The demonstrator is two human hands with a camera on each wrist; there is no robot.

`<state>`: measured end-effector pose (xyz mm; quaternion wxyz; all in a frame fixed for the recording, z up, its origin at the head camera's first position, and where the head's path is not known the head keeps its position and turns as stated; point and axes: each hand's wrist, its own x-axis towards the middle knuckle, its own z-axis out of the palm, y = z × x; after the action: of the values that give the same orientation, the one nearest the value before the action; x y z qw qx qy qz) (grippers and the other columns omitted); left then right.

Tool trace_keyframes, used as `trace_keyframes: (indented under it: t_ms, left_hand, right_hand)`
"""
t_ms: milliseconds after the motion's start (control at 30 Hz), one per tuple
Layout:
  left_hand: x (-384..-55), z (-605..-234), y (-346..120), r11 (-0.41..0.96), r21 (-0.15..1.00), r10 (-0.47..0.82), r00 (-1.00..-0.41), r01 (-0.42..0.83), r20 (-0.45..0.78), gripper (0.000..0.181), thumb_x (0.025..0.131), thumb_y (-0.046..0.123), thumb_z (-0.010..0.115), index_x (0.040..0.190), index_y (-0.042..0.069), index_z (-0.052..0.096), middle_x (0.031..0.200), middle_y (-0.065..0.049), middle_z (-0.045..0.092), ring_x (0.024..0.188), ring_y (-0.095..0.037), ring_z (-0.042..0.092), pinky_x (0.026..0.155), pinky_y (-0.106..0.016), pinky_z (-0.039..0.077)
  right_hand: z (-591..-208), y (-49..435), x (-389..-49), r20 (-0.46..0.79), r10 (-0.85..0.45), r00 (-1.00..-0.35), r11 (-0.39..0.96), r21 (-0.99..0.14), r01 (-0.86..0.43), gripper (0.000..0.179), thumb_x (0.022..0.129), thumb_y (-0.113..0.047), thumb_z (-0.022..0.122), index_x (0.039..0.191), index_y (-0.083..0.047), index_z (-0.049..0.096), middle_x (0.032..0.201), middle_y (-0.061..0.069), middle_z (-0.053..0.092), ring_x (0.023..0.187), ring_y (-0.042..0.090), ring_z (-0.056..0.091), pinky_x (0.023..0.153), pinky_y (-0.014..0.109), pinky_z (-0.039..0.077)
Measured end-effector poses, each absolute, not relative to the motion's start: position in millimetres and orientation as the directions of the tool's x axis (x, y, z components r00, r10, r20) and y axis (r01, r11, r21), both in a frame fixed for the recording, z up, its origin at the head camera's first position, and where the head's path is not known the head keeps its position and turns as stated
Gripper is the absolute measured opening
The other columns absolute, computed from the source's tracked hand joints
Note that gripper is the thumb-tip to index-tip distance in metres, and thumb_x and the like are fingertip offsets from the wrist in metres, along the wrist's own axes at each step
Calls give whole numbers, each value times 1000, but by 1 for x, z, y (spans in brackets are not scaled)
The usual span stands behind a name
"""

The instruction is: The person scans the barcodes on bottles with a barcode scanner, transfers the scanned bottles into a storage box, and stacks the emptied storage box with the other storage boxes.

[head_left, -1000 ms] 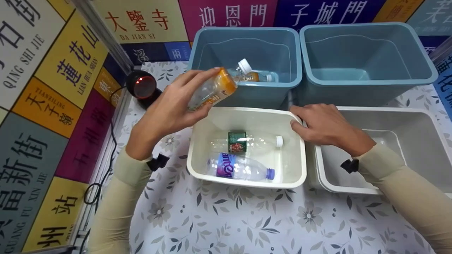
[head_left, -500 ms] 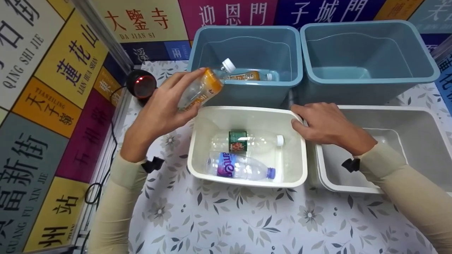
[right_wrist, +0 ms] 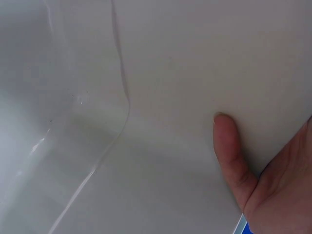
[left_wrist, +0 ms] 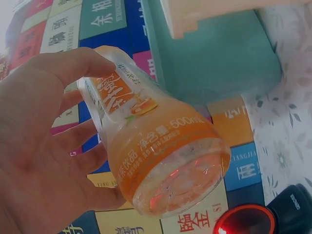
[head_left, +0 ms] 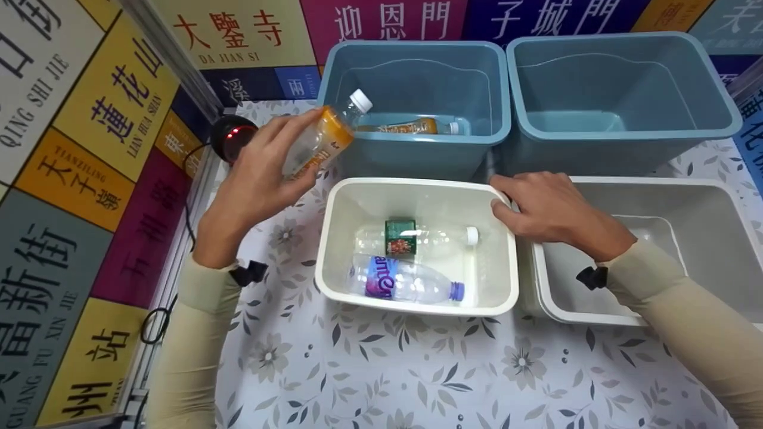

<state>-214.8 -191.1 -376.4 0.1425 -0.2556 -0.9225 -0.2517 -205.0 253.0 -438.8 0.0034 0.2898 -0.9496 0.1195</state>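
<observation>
My left hand [head_left: 250,179] grips a clear drink bottle [head_left: 326,138] with an orange label. The bottle is tilted, its white cap up and to the right. In the left wrist view its base [left_wrist: 183,178] is turned toward a black scanner [left_wrist: 290,212] glowing red. At the upper right corner of the left cream bin [head_left: 417,307], my right hand [head_left: 545,205] holds the rim. The right thumb [right_wrist: 229,151] lies along a pale bin wall in the right wrist view. Inside that bin lie a green-labelled bottle [head_left: 400,237] and a purple-labelled bottle [head_left: 411,281].
Two blue-grey bins stand behind; the left blue bin [head_left: 417,158] contains an orange-labelled bottle [head_left: 417,126], beside the right blue bin [head_left: 620,155]. Another cream bin [head_left: 656,182] is at the right. A black cable [head_left: 189,208] runs along the left wall.
My left hand has moved left with the drink bottle, away from the left blue bin and closer to the scanner. The right hand keeps its place on the cream bin's rim.
</observation>
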Motion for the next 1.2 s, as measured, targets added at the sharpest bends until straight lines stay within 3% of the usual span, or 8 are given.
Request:
trace_keyframes:
  t_ms: [267, 700, 867, 1067, 1200]
  left_hand:
    - [-221, -382, -200, 773, 416, 353, -870, 478, 344, 76, 90, 28, 73, 153, 45, 35, 146, 1, 52, 126, -20, 52, 101, -50, 53]
    - [-230, -395, -214, 797, 468, 254, -915, 382, 314, 78, 88, 28, 74, 152, 50, 34, 146, 2, 52, 128, -20, 51, 103, -52, 51]
    - [-235, -403, -222, 800, 463, 231, -908, 382, 350, 77, 89, 27, 73, 153, 46, 35, 145, -1, 52, 127, -22, 51, 104, -51, 49]
    - [-243, -414, -233, 771, 447, 246, -860, 454, 448, 75, 87, 19, 73, 153, 33, 41, 137, -9, 57, 117, -26, 54, 97, -51, 48]
    - [-246, -419, -237, 765, 447, 248, -852, 464, 461, 75, 86, 18, 73, 153, 32, 42, 135, -11, 57, 114, -26, 54, 94, -50, 49]
  right_hand:
    - [-438, 253, -205, 78, -550, -831, 803, -225, -552, 18, 99, -35, 48, 86, -23, 53, 62, -3, 47, 56, 17, 45, 43, 33, 27]
    - [-438, 253, -206, 81, -554, -828, 800, -223, -557, 17, 98, -34, 49, 86, -23, 53, 63, -4, 48, 57, 17, 46, 44, 33, 28]
    - [-438, 254, -205, 72, -551, -832, 803, -227, -551, 17, 99, -35, 48, 87, -23, 53, 63, -4, 48, 57, 17, 46, 44, 33, 28]
    - [-438, 253, -205, 72, -551, -832, 801, -237, -550, 19, 99, -34, 48, 84, -23, 52, 61, -4, 45, 54, 16, 43, 42, 33, 26]
    - [-438, 253, -205, 76, -553, -830, 800, -231, -554, 19, 99, -34, 49, 85, -23, 52, 60, -4, 45, 54, 16, 44, 43, 33, 26]
